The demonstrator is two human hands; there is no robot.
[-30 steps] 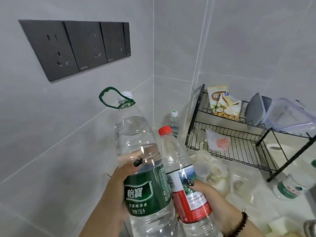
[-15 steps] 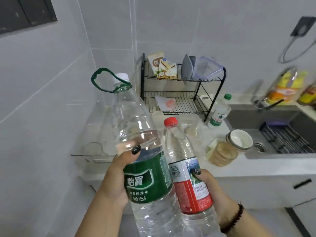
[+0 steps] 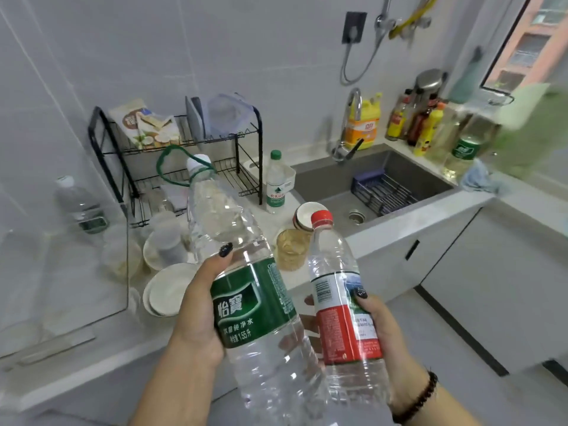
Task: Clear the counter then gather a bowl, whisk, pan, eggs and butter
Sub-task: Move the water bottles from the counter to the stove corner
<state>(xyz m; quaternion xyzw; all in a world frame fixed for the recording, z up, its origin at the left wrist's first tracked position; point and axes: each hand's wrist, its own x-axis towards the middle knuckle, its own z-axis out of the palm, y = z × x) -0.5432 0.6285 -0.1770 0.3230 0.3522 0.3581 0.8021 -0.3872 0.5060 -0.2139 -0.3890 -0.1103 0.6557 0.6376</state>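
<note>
Left hand (image 3: 196, 305) grips large clear plastic water bottle with green label (image 3: 246, 287); right hand (image 3: 373, 330) grips smaller clear bottle with red cap and red label (image 3: 341, 305). Both bottles held upright, side by side, above floor before pale worktop (image 3: 399, 232). Behind them: stacked white bowls (image 3: 167, 292), black wire dish rack (image 3: 184, 158), grey sink (image 3: 368, 179).

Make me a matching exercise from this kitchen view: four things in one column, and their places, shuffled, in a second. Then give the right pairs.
1. large green-label bottle
2. red-cap bottle
3. yellow jug
4. snack bags

A. top shelf of the dish rack
B. held in the right hand
C. behind the faucet
D. held in the left hand

Pairs: 1-D, 2-B, 3-C, 4-A
</note>
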